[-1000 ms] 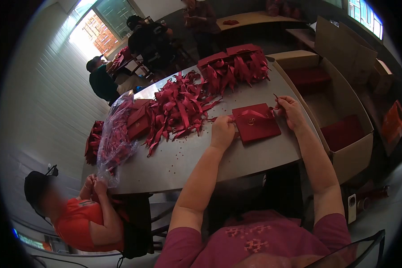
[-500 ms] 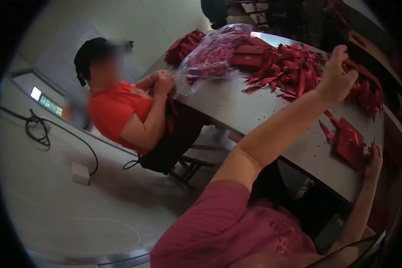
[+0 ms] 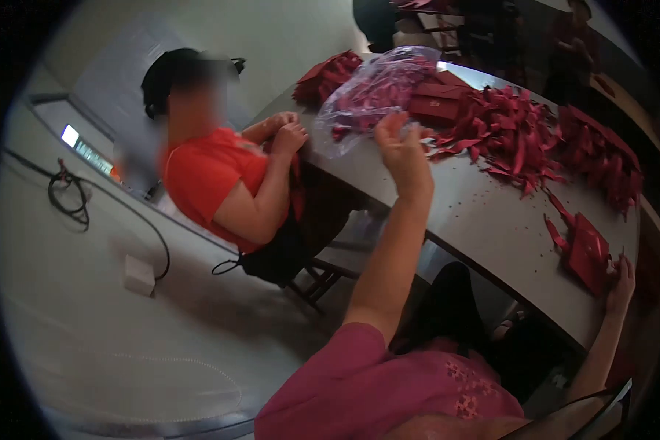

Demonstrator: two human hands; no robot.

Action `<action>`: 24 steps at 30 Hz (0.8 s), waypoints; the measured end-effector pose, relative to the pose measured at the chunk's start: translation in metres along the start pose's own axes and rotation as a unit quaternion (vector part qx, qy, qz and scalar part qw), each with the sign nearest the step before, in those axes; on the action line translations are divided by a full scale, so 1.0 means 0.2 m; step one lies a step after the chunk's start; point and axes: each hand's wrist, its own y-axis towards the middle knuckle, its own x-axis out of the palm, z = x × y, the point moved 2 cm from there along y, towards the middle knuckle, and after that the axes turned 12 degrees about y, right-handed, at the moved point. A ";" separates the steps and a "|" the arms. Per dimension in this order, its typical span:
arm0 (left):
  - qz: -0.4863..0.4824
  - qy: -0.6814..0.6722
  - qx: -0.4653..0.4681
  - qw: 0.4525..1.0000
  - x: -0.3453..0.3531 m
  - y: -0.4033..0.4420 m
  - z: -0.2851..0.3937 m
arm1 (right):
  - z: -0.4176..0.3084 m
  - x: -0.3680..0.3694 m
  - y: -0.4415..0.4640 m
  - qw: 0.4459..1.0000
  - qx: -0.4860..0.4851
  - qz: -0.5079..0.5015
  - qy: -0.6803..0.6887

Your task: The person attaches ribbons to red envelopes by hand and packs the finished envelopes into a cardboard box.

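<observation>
My left hand (image 3: 407, 165) is raised above the table near the clear plastic bag (image 3: 378, 95). Its fingers are bent and apart, and I see nothing in them. At the table's right side, my right hand (image 3: 620, 286) grips the edge of a red gift bag (image 3: 587, 253) with ribbon ties, which lies flat. Something thin sticks up at those fingertips, too small to name. Beyond lie a heap of loose red ribbons (image 3: 510, 136) and a row of red ribboned bags (image 3: 601, 158).
A person in an orange shirt (image 3: 216, 176) sits at the table's left side with hands together. A red box (image 3: 436, 103) stands behind the plastic bag. Small dark specks dot the grey table (image 3: 484, 235). Another person (image 3: 570, 51) is at the back right.
My left hand has swung left, from over the ribboned bags at the right to near the plastic bag. My right hand stays at the gift bag; the view has shifted slightly.
</observation>
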 end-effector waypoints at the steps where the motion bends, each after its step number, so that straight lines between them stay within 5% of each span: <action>1: 0.026 -0.021 0.017 0.999 0.01 -0.03 0.02 | -0.02 0.02 -0.02 1.000 0.016 -0.019 0.002; 7: -0.216 0.029 -0.114 0.969 0.27 -0.37 -0.13 | -0.07 0.18 -0.13 0.999 -0.024 -0.011 0.046; 14: -0.479 0.166 -0.221 0.833 0.59 -0.77 -0.43 | -0.11 0.25 -0.19 0.998 -0.013 0.006 0.054; 19: -0.513 0.353 -0.108 0.775 0.87 -0.96 -0.56 | -0.12 0.27 -0.19 0.998 -0.013 0.007 0.058; 22: -0.442 0.525 0.123 0.717 0.98 -1.00 -0.63 | -0.14 0.29 -0.19 0.998 -0.018 -0.007 0.053; 24: -0.448 0.536 0.121 0.705 1.02 -1.01 -0.61 | -0.16 0.32 -0.22 0.999 -0.025 0.009 0.037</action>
